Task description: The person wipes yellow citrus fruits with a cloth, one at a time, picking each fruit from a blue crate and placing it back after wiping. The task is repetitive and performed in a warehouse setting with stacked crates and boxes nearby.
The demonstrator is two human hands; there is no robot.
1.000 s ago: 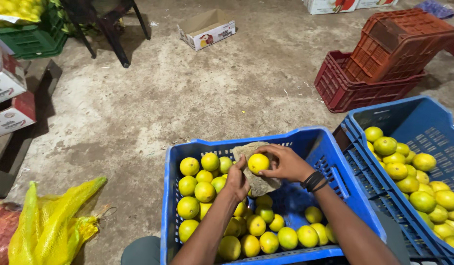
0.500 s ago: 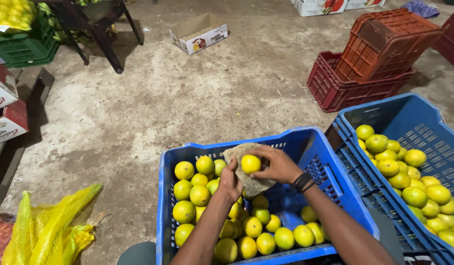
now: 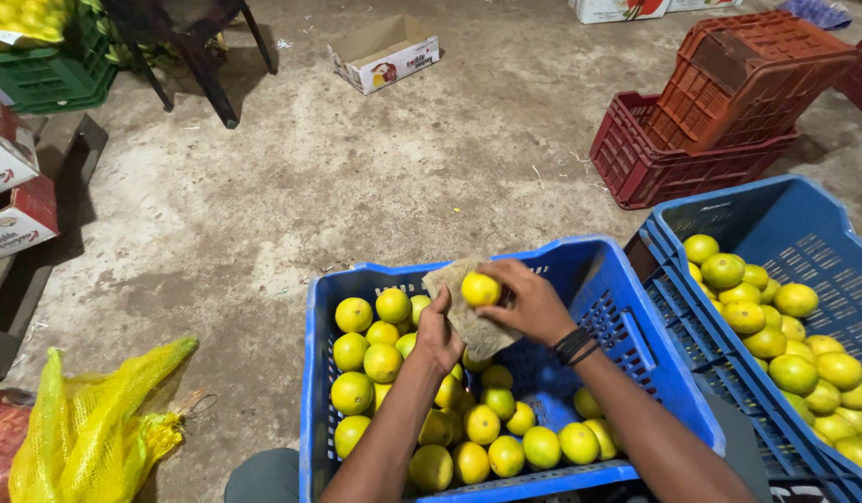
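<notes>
- A rough, stained concrete floor is seen across the whole view; it is lit unevenly, brighter at the middle and darker toward the edges.
- Taken as landmark, a small open cardboard box is set on the floor near the top.
- Left of the box, the dark legs of a chair or stand are planted, with shadow cast beneath.
- Further left of it, a green crate is placed.
- Far right of the box, red crates are stacked, one tilted inside another.
- Well below and left of it, a yellow mesh bag is laid.
- No wall or window is shown.
</notes>
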